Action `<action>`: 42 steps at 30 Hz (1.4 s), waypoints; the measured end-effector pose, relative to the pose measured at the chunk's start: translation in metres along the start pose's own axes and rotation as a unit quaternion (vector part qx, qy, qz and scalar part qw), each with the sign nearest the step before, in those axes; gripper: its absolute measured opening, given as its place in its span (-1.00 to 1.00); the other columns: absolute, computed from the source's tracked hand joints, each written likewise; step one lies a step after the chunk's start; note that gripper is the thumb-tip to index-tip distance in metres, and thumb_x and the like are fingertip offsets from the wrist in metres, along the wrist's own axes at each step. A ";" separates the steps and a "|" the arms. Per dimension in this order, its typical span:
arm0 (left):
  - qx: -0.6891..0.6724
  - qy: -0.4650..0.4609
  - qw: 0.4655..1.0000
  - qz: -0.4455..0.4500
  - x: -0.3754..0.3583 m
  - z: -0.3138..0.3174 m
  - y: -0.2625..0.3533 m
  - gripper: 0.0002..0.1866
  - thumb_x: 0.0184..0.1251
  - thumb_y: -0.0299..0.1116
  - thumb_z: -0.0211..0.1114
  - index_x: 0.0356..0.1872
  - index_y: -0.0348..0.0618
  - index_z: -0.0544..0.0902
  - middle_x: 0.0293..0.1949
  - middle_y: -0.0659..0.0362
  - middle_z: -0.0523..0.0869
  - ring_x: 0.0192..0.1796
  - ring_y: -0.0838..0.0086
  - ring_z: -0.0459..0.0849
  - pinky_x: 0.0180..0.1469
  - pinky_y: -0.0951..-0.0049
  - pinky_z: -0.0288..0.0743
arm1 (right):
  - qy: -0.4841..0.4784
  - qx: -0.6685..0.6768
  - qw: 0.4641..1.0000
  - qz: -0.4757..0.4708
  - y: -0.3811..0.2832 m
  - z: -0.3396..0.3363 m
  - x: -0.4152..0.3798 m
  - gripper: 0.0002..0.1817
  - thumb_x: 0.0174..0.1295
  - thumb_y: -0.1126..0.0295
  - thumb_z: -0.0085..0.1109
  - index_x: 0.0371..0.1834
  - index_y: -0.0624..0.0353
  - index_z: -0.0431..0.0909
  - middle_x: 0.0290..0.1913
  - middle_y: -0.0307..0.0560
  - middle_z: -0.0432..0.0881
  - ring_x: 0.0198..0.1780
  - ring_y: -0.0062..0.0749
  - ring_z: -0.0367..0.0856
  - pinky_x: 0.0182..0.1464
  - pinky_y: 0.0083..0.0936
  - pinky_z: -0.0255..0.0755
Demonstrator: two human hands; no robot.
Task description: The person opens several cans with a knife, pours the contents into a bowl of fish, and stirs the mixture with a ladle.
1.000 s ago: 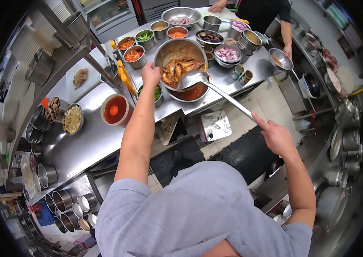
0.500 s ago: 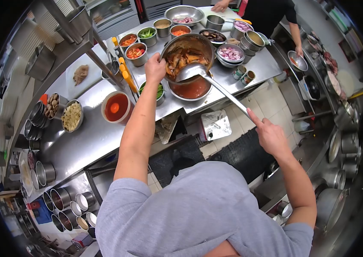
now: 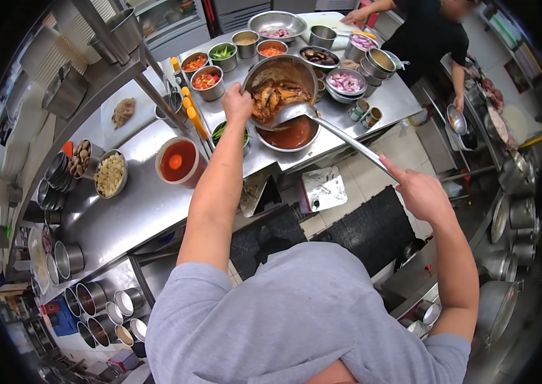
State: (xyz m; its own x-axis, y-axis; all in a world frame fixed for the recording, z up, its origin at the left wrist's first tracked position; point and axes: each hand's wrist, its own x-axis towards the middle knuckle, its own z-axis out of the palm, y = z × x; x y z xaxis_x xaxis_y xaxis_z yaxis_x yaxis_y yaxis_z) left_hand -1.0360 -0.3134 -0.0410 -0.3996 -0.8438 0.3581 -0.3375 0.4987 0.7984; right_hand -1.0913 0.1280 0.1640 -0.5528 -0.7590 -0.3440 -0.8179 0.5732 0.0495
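My left hand (image 3: 237,102) is closed on the left edge of a metal pot (image 3: 312,72), which tilts toward me with browned, sauce-coated pieces (image 3: 275,96) inside. Below its rim sits a metal bowl of reddish sauce (image 3: 291,136), partly hidden by the pot. My right hand (image 3: 415,191) is wrapped round the far end of a long-handled metal ladle (image 3: 351,142), index finger stretched along the handle. The ladle's head lies at the pot's lower rim, against the pieces.
A steel table (image 3: 149,221) bears a tub of red liquid (image 3: 180,162), a bowl of pale chunks (image 3: 111,174), cut vegetables, chopped onions (image 3: 346,82) and two opened cans (image 3: 371,117). A co-worker (image 3: 434,38) in black stands at the back right, one hand on a metal bowl.
The ladle's handle and my right hand have shifted slightly right and down. More pieces show inside the pot. The co-worker has moved further into view.
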 end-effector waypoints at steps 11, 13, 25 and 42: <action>0.025 -0.068 0.987 -0.143 0.001 -0.001 -0.027 -0.79 0.09 -0.35 0.23 -0.39 -0.34 0.58 -0.30 -0.26 0.69 -0.15 -0.16 0.68 -0.02 0.04 0.51 | 0.162 0.312 0.934 -0.065 0.023 0.092 -0.048 -0.16 0.25 0.62 0.11 0.62 -0.09 0.09 -0.12 -0.04 0.70 -0.25 -0.14 0.71 -0.17 -0.31 0.53; 0.004 -0.105 0.984 -0.145 -0.004 0.005 -0.032 -0.77 0.12 -0.40 0.21 -0.28 -0.38 0.63 -0.29 -0.23 0.73 -0.19 -0.10 0.75 -0.11 0.03 0.62 | 0.087 0.478 0.874 0.010 0.016 0.103 -0.053 -0.16 0.26 0.63 0.09 0.63 -0.11 0.09 -0.21 -0.14 0.62 -0.38 -0.36 0.59 -0.32 -0.43 0.47; -0.329 -0.161 0.816 -0.448 -0.081 0.008 -0.003 -0.65 0.34 -0.60 0.08 0.15 -0.33 0.46 0.02 -0.12 0.66 -0.04 0.02 0.75 -0.10 -0.13 0.74 | 0.025 0.697 0.717 0.016 -0.009 0.130 -0.023 -0.18 0.32 0.63 0.01 0.65 -0.08 0.01 -0.24 -0.27 0.46 -0.58 -0.74 0.23 -0.58 -0.70 0.23; -0.133 -0.125 0.935 -0.304 -0.094 0.014 -0.019 -0.67 0.33 -0.27 0.33 -0.30 -0.47 0.63 -0.34 -0.15 0.73 -0.43 0.13 0.79 -0.51 0.21 0.71 | -0.019 0.669 0.743 0.011 -0.023 0.126 0.001 -0.16 0.34 0.66 0.00 0.66 -0.16 0.00 -0.25 -0.21 0.48 -0.56 -0.68 0.27 -0.54 -0.65 0.28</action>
State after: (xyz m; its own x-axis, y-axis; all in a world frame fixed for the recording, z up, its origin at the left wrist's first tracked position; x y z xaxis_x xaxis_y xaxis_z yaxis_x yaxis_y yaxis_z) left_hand -1.0042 -0.2413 -0.0967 -0.4008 -0.8661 -0.2987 -0.3570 -0.1525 0.9215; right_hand -1.0527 0.1524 0.0446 -0.5381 -0.7503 -0.3841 0.0956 0.3984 -0.9122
